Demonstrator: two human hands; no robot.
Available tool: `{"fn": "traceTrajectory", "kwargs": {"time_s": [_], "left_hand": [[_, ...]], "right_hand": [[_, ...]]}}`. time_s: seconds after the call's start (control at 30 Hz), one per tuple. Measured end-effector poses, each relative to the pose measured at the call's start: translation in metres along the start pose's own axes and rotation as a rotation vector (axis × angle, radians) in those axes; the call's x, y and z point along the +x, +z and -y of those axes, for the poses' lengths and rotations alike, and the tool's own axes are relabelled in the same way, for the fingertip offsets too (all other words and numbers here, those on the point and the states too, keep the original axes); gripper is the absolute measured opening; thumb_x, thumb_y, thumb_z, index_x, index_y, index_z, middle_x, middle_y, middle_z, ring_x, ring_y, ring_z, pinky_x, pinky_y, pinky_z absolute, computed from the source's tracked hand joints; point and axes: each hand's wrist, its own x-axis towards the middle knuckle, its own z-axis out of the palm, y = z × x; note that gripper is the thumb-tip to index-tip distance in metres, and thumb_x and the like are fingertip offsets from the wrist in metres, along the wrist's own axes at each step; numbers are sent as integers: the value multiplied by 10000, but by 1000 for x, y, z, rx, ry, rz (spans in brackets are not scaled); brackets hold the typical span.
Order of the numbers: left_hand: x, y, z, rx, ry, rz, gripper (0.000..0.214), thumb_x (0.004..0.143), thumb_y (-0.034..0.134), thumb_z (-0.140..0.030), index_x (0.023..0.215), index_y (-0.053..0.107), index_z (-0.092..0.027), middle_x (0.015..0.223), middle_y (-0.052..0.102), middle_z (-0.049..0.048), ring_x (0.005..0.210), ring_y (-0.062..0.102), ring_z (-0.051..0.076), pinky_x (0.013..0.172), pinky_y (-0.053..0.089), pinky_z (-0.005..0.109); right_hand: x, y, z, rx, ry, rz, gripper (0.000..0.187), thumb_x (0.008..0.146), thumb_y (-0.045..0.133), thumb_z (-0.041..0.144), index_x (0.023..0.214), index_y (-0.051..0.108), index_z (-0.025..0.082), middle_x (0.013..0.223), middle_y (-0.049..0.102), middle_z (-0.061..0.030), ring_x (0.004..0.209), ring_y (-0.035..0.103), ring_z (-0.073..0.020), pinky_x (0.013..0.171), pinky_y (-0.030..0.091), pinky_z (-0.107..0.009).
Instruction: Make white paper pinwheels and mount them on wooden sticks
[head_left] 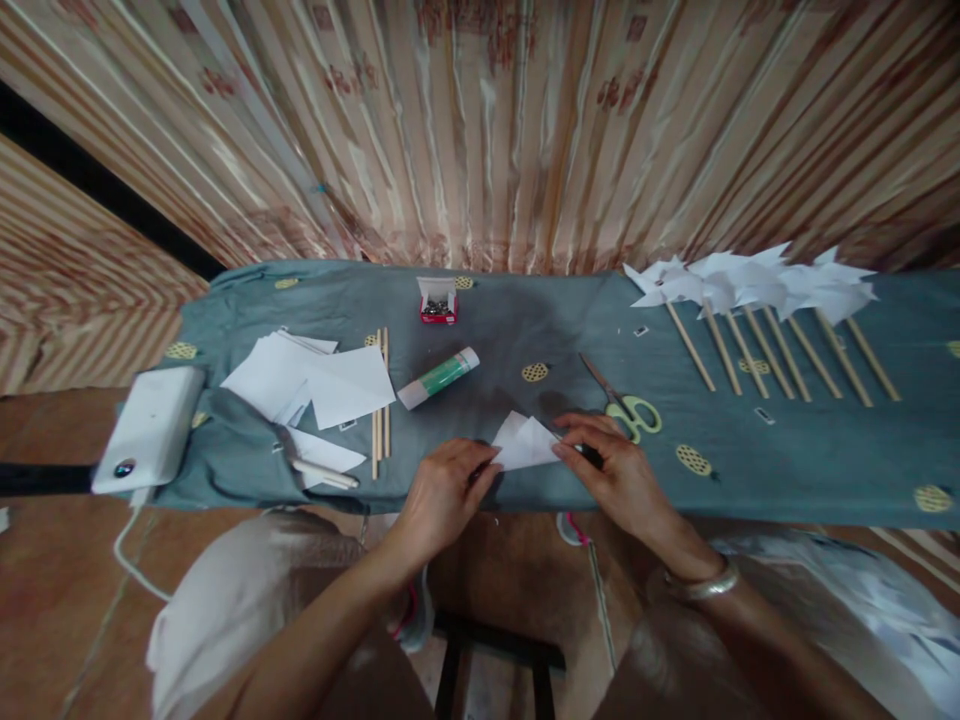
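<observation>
A folded piece of white paper (525, 445) lies near the front edge of the cloth, between my two hands. My left hand (450, 490) pinches its left corner between thumb and fingers. At the right corner, my right hand (611, 470) grips the paper the same way, a bracelet on its wrist. Just beyond the right hand lie scissors (634, 415) with light green handles, their blades pointing away. A glue stick (439, 377) with a green label rests on its side, farther off to the left.
White paper sheets (352, 385) and wooden sticks (386, 440) lie at the left, beside a white power bank (150, 430) with a cable. A small red box (439, 303) of metal pins stands open at the back. Several paper pinwheels (757, 285) on sticks lie at the right. A curtain (510, 130) hangs behind.
</observation>
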Motion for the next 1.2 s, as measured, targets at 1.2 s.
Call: {"fn": "traceTrajectory", "kwargs": {"time_s": [1.2], "left_hand": [[-16, 17, -3, 72, 117, 24, 403, 953, 427, -141, 1352, 444, -190, 1464, 424, 181, 1287, 486, 270, 1009, 488, 490]], "right_hand": [[28, -6, 19, -119, 148, 183, 182, 822, 624, 331, 686, 668, 218, 601, 653, 17, 508, 536, -131, 507, 361, -263]]}}
